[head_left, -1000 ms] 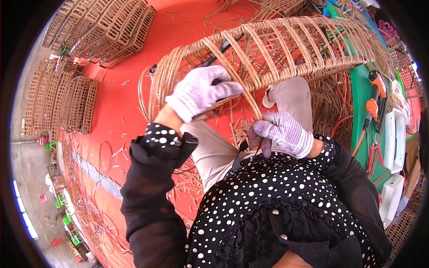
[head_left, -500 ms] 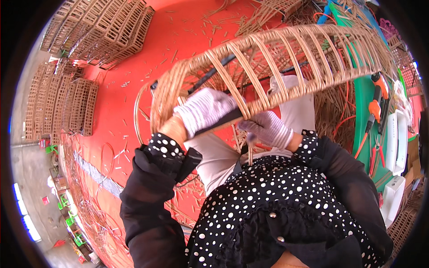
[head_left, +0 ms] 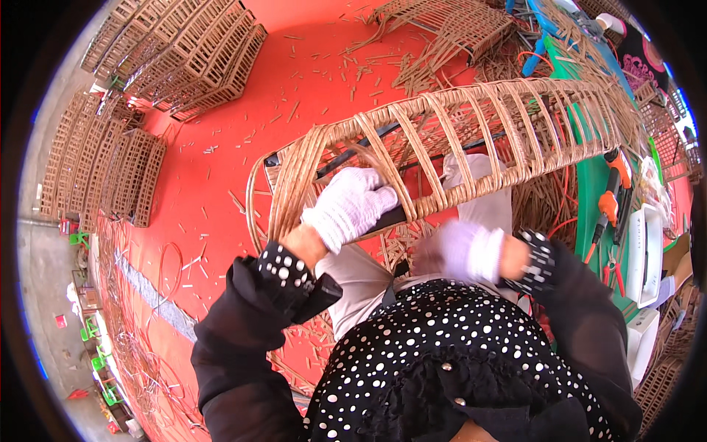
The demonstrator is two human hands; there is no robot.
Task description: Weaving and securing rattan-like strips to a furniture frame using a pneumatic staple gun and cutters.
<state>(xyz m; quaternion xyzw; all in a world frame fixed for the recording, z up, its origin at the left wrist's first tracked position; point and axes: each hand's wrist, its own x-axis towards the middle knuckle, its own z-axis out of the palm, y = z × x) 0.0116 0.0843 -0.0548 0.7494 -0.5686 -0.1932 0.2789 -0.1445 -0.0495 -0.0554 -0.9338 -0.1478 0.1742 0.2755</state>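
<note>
A long woven frame (head_left: 508, 175), wrapped with brown rattan-like strips over a dark bar, lies across my lap, its right end over the green table. My left hand (head_left: 352, 205), in a pale striped knit glove, is closed around a bare stretch of the dark bar (head_left: 384, 219). Just left of it, a thick bundle of loose strips (head_left: 296, 180) hangs over the frame's end. My right hand (head_left: 465, 250), gloved alike, is below the lower rim, apart from it. Motion smears its fingers, so I cannot see whether it holds a strip.
On the right, the green table (head_left: 589, 221) carries orange-and-black cutters (head_left: 610, 202), red-handled pliers (head_left: 613, 272) and a white tray (head_left: 646, 254). Stacked woven panels (head_left: 173, 59) stand far left. Another woven piece (head_left: 453, 26) and cut scraps lie on the red floor (head_left: 213, 169).
The woven frame has come down toward me and slightly right at its left end, my left hand still on it. My right hand has left the lower rim, moving toward my body and right.
</note>
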